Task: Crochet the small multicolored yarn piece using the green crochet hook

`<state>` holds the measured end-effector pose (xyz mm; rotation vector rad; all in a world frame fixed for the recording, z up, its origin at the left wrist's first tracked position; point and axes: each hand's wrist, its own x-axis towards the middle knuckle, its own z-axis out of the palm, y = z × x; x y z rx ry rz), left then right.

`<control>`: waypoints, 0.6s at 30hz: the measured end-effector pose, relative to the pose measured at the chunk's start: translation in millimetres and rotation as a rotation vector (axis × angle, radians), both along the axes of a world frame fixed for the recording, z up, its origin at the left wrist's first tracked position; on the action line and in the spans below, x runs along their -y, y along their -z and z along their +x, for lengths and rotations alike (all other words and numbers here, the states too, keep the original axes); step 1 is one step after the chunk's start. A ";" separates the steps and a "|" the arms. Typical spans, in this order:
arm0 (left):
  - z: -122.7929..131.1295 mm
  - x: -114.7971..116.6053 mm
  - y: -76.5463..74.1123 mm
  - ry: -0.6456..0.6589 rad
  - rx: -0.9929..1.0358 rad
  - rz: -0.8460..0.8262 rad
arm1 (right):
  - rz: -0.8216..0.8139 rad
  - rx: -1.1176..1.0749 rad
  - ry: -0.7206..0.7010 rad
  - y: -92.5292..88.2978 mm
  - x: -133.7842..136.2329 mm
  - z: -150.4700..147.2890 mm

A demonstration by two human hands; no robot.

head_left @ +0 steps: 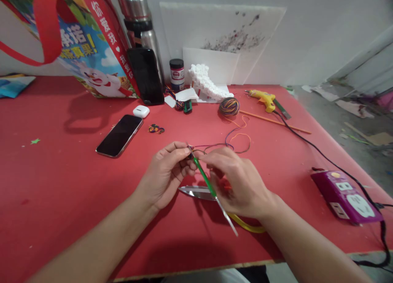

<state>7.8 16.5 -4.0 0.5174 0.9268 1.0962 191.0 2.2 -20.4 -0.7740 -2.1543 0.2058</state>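
A crochet hook [204,174] with a green grip slants between my hands, its tip at the left fingertips and its silver end pointing down toward me. My left hand [170,168] is closed, pinching a small dark piece of yarn work [190,155] mostly hidden by the fingers. My right hand [235,176] is curled round the hook's grip, fingertips close to the left ones. Strands of multicoloured yarn [227,144] run from the work back to a yarn ball [229,106]. Beneath my right hand lie scissors [196,192], blades pointing left, their yellow handle partly covered.
Left of my hands lie a phone [119,135], a white earbud case [141,111] and a small crocheted piece [156,129]. Behind stand a gift bag [101,70], a steel thermos [150,35] and a jar [177,74]. A glue gun [262,99] and purple power strip [346,197] sit right.
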 end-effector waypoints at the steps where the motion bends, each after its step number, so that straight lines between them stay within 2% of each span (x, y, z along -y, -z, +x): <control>1: -0.8 -0.5 0.3 0.011 0.004 -0.009 | -0.031 -0.073 0.034 -0.2 -0.8 2.0; 5: -2.6 -1.1 1.0 0.062 -0.007 -0.021 | -0.191 -0.336 0.112 1.3 -5.8 7.6; 7: -2.5 -0.4 0.8 0.099 -0.009 -0.002 | -0.241 -0.301 0.082 1.3 -9.4 10.2; 13: -2.3 1.1 0.6 0.199 -0.026 0.042 | -0.151 -0.149 0.022 -4.5 -17.6 20.2; 18: -3.0 1.9 0.8 0.279 -0.013 0.049 | -0.180 -0.039 -0.042 -8.9 -21.8 31.0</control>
